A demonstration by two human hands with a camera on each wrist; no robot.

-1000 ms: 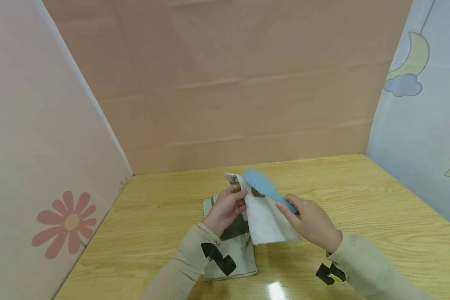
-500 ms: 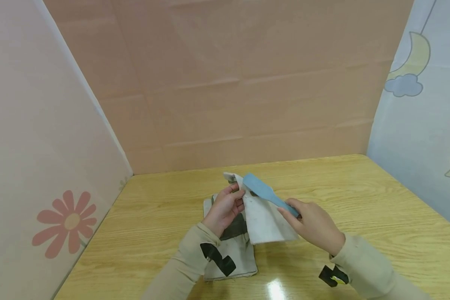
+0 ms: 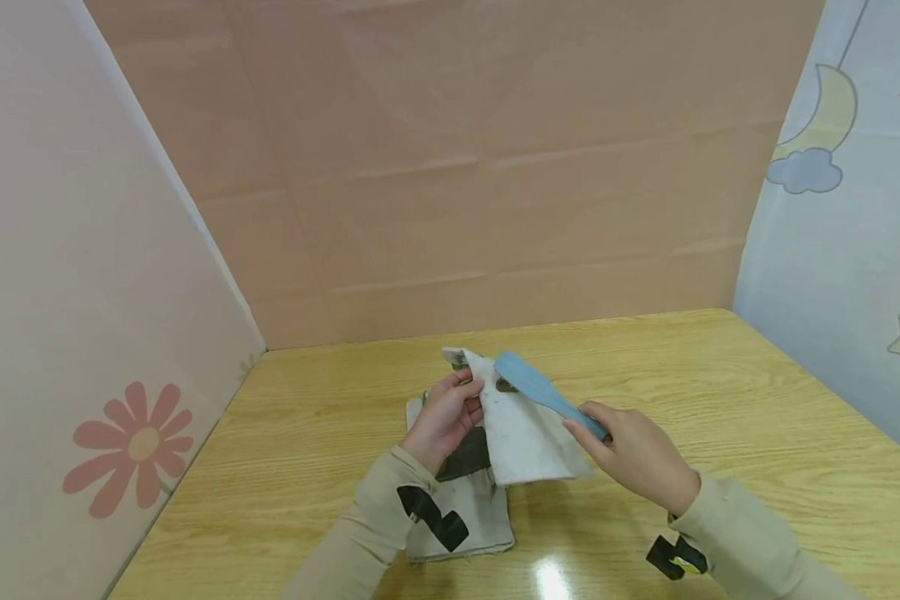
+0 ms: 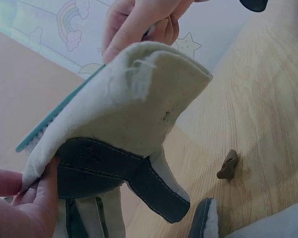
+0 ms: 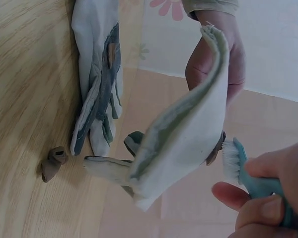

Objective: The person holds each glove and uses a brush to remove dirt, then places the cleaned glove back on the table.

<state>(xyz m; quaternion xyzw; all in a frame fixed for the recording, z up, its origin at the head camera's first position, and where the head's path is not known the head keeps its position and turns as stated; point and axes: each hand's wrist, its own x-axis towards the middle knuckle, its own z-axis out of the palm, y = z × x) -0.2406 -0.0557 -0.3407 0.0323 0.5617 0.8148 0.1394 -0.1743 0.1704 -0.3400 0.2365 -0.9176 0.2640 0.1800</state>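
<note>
My left hand point(image 3: 444, 421) pinches a white work glove point(image 3: 528, 437) with dark grey patches, held up over the table with its wide cuff hanging to the right. In my right hand point(image 3: 637, 450) is a blue scrubbing brush point(image 3: 536, 387), gripped by its handle. The right wrist view shows its white bristles point(image 5: 231, 161) facing a brown lump point(image 5: 216, 148) stuck on the glove, right at its edge. A second matching glove point(image 3: 461, 521) lies on the table under my left forearm, with a brown bit point(image 5: 111, 54) on its dark patch.
A twisted brown lump point(image 4: 228, 164) lies on the wooden table point(image 3: 307, 417) near the second glove, hidden in the head view. Peach cloth point(image 3: 457, 208) closes off the back. Printed panels stand at left point(image 3: 120, 292) and right point(image 3: 855, 250).
My right hand has moved a little right and down with the brush, which was blurred a second ago. The held glove has shifted slightly left with my left hand.
</note>
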